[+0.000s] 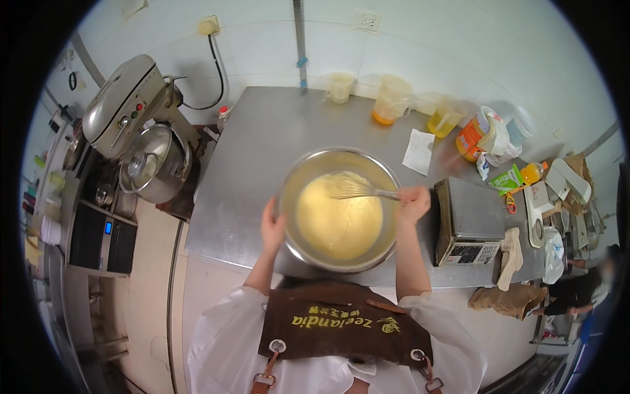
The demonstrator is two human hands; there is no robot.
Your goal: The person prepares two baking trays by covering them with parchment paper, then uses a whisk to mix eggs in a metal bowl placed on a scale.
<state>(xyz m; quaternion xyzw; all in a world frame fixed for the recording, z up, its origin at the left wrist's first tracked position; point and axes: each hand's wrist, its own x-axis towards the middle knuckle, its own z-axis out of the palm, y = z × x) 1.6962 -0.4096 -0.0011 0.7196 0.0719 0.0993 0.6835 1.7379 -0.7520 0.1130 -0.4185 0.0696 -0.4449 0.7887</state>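
A large steel mixing bowl [305, 255] stands near the front edge of the steel table, holding a smooth pale-yellow batter [338, 226]. My right hand [413, 204] is closed around the handle of a wire whisk [354, 190] above the bowl's right rim. The whisk lies tilted to the left, and the far end of its wires dips into the batter. At the bowl's left side, my left hand [273, 224] grips the rim and outer wall; some of its fingers are hidden from view.
Right of the bowl sits a kitchen scale [469, 217], with a folded cloth [510, 257] beside it. Plastic jugs [392, 98] and a paper sheet [418, 152] occupy the table's back. A stand mixer [131, 108] is at the left. Another person [577, 289] stands far right.
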